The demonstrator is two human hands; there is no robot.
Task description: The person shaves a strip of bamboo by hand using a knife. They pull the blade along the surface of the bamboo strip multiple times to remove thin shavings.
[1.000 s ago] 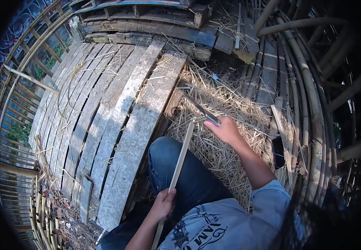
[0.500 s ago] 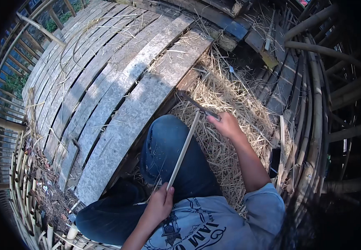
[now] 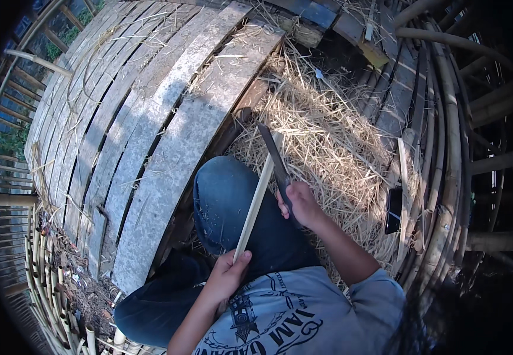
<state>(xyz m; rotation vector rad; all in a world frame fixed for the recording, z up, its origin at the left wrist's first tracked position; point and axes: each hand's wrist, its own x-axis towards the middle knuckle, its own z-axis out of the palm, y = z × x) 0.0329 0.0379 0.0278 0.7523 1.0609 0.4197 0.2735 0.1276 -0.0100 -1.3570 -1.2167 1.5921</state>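
Observation:
My left hand (image 3: 228,274) grips the lower end of a pale bamboo strip (image 3: 253,212), which slants up and away across my bent knee. In my right hand (image 3: 301,203) is a knife (image 3: 274,155) with a long dark blade, pointing away and a little to the left. The blade lies against or just over the strip's far part; I cannot tell whether it is cutting. My right fingers wrap round the handle and hide most of it. Straw-like shavings (image 3: 327,142) are heaped beneath and beyond the knife.
A platform of weathered planks (image 3: 167,154) spans the left. Long bamboo poles (image 3: 439,148) run along the right, with a dark phone-like slab (image 3: 393,210) beside them. Cut bamboo stems (image 3: 49,290) stand at the lower left, near a slatted fence (image 3: 8,177).
My right hand has drawn the knife back toward me, and its blade has swung from pointing left to pointing away, across the strip. My left hand still holds the strip. The view has shifted slightly.

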